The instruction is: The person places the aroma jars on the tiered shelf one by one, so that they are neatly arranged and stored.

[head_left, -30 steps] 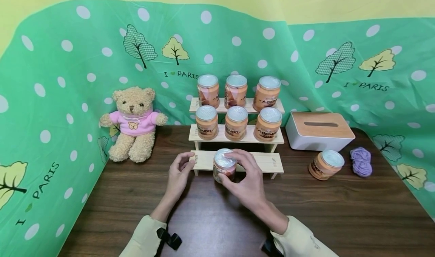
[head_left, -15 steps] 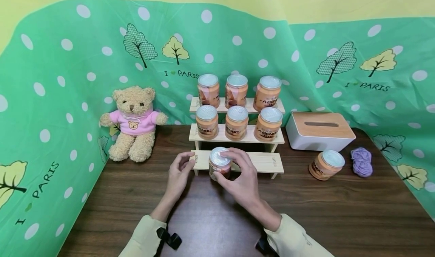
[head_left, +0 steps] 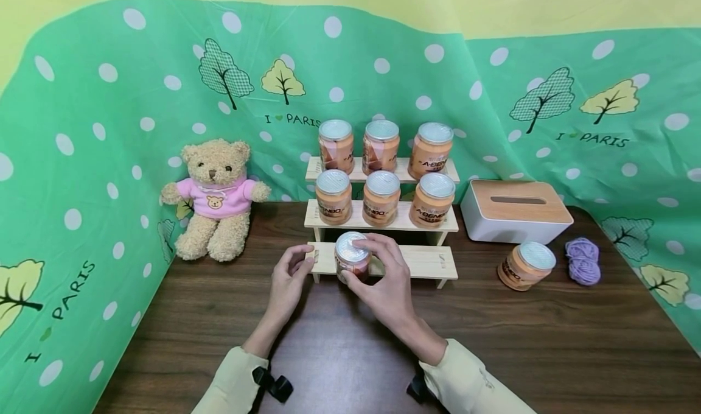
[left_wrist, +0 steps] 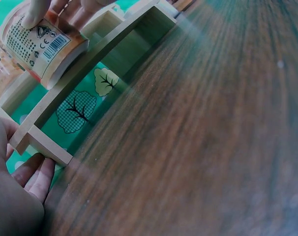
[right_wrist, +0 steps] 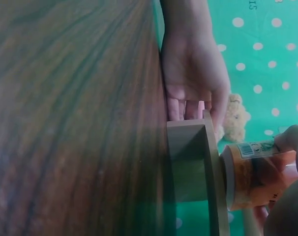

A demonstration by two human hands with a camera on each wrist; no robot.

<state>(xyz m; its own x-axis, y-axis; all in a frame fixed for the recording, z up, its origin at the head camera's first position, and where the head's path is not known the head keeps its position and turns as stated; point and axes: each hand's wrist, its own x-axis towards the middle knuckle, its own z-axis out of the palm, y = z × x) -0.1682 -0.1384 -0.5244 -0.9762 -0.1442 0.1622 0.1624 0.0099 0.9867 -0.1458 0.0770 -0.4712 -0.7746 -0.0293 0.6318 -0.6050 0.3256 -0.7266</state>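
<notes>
Green spotty cloth hangs behind a dark wood table [head_left: 219, 316] with a little step shelf [head_left: 421, 260]

Right hand [head_left: 386, 286] has its fingers curled round an orange jar [head_left: 353, 260] with a shiny silver lid, setting it on the lowest step at about 12 o'clock from the wrists. Left hand [head_left: 289, 280] pinches that step's left end at about 10 o'clock, thumb on top, to steady it. I think the jar is being put down now; next it likely needs to sit flat, then the fingers let go. Another jar [head_left: 526, 265] lies at 2 o'clock
</notes>
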